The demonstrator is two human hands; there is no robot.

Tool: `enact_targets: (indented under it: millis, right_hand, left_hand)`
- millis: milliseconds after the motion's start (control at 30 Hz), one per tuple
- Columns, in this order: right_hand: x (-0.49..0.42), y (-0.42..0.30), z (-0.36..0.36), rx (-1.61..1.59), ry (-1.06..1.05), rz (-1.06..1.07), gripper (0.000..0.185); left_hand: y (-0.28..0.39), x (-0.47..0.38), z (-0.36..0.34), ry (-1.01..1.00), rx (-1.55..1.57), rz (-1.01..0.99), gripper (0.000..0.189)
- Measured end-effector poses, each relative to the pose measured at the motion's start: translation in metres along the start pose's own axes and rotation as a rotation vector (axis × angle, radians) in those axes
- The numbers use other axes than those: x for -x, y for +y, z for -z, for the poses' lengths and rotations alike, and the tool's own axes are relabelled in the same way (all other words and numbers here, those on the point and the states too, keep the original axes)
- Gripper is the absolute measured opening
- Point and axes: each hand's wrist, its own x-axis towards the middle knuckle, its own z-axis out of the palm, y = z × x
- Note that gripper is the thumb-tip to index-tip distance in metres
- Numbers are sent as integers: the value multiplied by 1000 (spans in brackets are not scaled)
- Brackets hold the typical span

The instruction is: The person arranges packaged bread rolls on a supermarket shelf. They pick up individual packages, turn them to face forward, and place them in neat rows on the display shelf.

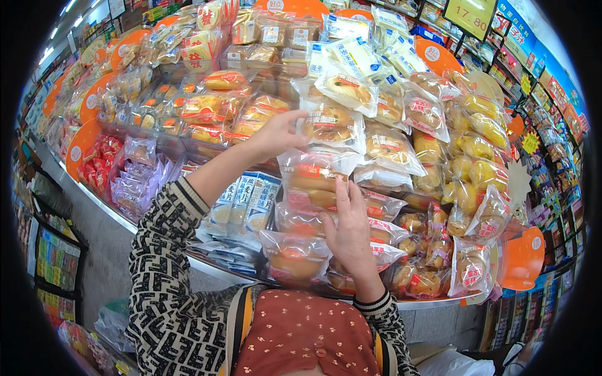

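My left hand point(278, 134) is at the left edge of a clear bag of Danish bread point(331, 126), its fingertips against the wrapper. I cannot tell whether they pinch it. Below, my right hand point(352, 235) lies over wrapped buns, thumb apart from the fingers. Its fingertips touch the right side of a pack of long buns point(310, 181). Nearer my body lies another bagged bun point(297, 261). Right of the Danish bread, a similar bread bag point(388, 145) rests on the pile. The right hand partly hides the packs beneath it.
Blue-and-white oatmeal packs point(240, 202) and purple-wrapped snacks point(136, 183) fill sections to the left. Small bagged cakes point(423, 277) and yellow breads point(477, 145) are at the right. Clear dividers separate sections. An orange round sign point(522, 258) sticks out at the right corner.
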Motion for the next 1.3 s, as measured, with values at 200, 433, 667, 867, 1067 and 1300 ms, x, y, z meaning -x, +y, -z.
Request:
enact_targets:
  millis: [200,433,667,867,1067,1300]
  right_hand:
    - [3,4,2,-53,-8,-14,77]
    - [3,5,3,-93,-7,5,76]
    - [6,4,-2,-51,20,9,77]
    - [2,5,4,-66,29,0,76]
    - [-2,-2,8,-52,66,14,68]
    - [-3,-8,6,-48,72,35,69]
  left_hand:
    - [-12,-30,-2,86,142,-23,74]
    - [4,-23,-1,10,-226,21,88]
    - [23,-21,6,-116,-644,-56,113]
    - [5,-29,-2,-70,-710,-173,115]
    - [1,-28,-8,30,-739,-260,103]
    - [18,-38,-12,160,-815,-350,62]
